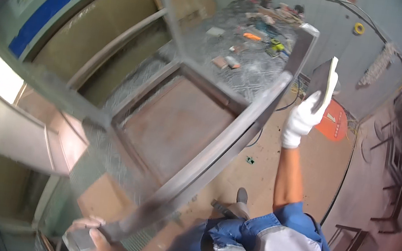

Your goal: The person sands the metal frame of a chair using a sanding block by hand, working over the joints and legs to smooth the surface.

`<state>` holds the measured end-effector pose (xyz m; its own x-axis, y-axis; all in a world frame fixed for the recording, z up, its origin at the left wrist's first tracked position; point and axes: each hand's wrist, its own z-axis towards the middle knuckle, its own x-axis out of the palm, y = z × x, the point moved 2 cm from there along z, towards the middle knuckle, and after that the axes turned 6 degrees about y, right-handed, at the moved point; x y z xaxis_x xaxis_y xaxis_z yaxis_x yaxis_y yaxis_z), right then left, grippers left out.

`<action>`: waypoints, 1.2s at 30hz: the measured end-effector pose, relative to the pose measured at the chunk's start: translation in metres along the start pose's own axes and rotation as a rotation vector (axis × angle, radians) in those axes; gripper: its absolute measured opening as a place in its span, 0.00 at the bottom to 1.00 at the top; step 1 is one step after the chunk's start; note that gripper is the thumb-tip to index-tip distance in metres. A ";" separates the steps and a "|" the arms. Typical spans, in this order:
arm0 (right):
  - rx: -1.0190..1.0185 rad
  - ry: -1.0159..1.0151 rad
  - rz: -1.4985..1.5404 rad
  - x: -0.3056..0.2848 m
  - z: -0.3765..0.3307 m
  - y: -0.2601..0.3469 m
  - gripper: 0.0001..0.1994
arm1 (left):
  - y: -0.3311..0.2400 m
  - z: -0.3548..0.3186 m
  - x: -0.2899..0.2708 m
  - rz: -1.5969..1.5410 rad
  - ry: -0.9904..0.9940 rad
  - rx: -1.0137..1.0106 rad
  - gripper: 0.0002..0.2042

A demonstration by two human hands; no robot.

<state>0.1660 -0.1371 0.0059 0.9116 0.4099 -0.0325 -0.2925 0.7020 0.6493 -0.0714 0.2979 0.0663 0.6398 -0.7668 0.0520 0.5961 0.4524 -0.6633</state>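
At lower left, my bare left hand [92, 238] wraps its fingers round the near end of a long steel bar [218, 148] of the frame [183, 66]. Up right, my gloved right hand [305, 117] grips a flat dark plate [321, 80], raised beside the bar's far end.

1. The single head view looks steeply down from the person's head onto a metal frame [211, 127] close below.
2. Its fisheye lens bends the frame's straight bars and reaches the far floor [309, 161].
3. No second view overlaps it.
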 end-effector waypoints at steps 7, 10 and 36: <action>-0.654 0.955 0.274 -0.004 0.021 0.052 0.28 | -0.023 0.001 0.016 0.160 -0.084 0.052 0.11; -0.481 0.887 0.419 0.008 0.051 0.007 0.28 | -0.031 0.007 0.010 0.181 -0.101 0.029 0.11; -0.255 0.739 0.637 0.007 0.026 -0.013 0.27 | -0.078 0.044 0.006 0.744 -0.006 0.219 0.16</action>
<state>0.1836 -0.1583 0.0168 0.1818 0.9496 -0.2553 -0.7945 0.2948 0.5309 -0.0926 0.2782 0.1506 0.9115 -0.2241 -0.3449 0.0909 0.9275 -0.3626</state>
